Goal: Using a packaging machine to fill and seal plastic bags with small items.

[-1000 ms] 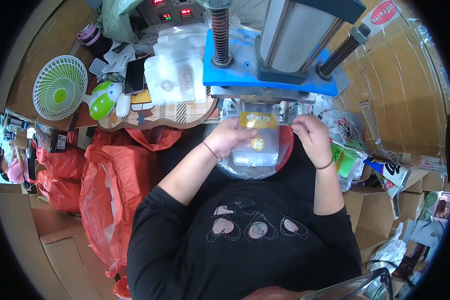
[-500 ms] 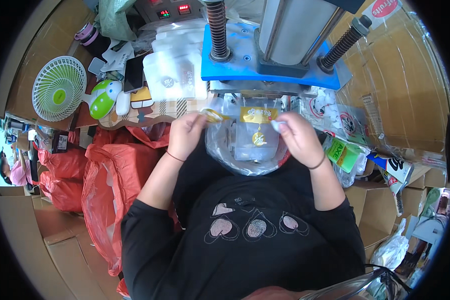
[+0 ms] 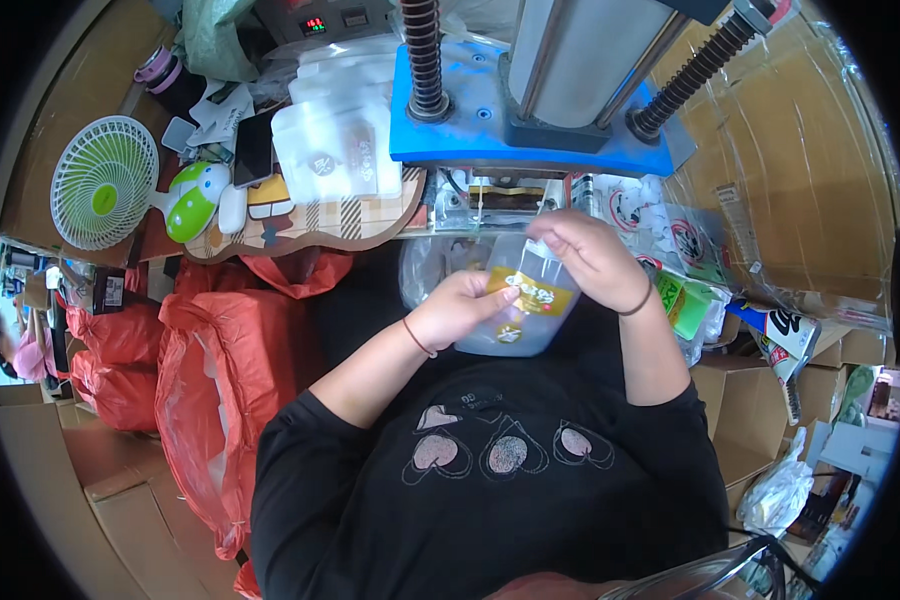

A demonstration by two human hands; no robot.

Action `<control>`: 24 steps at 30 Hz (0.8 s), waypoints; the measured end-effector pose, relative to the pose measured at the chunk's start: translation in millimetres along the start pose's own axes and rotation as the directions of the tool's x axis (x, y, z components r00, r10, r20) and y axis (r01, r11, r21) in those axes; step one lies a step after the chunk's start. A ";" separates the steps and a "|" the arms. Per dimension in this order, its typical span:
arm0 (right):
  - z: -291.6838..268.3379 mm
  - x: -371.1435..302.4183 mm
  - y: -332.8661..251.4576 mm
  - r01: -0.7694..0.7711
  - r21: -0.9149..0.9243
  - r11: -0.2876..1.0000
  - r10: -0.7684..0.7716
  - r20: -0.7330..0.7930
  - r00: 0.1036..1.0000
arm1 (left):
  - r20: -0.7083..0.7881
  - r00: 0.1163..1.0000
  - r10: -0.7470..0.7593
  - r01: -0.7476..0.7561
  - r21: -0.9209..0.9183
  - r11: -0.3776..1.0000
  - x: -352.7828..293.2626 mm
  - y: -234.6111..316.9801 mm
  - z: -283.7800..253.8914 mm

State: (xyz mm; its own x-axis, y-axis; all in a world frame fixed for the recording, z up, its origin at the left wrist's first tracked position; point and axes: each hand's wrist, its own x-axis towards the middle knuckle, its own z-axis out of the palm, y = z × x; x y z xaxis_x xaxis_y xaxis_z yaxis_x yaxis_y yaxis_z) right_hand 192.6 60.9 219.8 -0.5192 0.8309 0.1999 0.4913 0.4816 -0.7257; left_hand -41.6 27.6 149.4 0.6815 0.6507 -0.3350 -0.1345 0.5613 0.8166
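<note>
A translucent plastic pouch with a gold printed band is tilted in front of my chest. My left hand grips its left side, with the thumb lying across the gold band. At the pouch's upper end my right hand is closed, fingers bent over a small white wad whose kind I cannot make out. Just beyond my hands stands a press with a blue plate and a metal lower part. A clear plastic bag shows partly behind the pouch.
Stacked white printed pouches lie left of the press, near a phone and a green-and-white fan. Red plastic bags fill the left side. Cardboard walls the right, with an open carton below it.
My left hand has let go of the gold strip, moved right and nearer me, and now holds the tilted pouch. My right hand has shifted slightly to the pouch's upper end.
</note>
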 end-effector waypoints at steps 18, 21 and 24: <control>-36.8 -53.0 95.1 -0.310 -0.539 0.783 0.151 -0.318 0.936 | -0.413 0.338 0.846 -0.069 0.885 0.460 12.2 41.0 -97.1; -35.5 -55.5 73.6 -0.395 -0.436 0.808 0.229 -0.386 0.894 | -0.047 0.534 0.844 0.094 0.996 -0.005 -15.2 44.7 -111.9; -31.8 -54.1 51.1 -0.412 -0.348 0.842 0.245 -0.435 0.867 | 0.254 0.739 0.624 0.115 0.865 -0.489 -29.0 41.2 -114.7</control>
State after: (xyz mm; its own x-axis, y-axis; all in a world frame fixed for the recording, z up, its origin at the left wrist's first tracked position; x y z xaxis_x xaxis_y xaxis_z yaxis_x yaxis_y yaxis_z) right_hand 268.1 49.5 192.7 -0.0255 0.9590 0.2822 0.8709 0.1599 -0.4647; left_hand -149.4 90.4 138.9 0.6025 0.7010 0.3815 0.7664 -0.6416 -0.0314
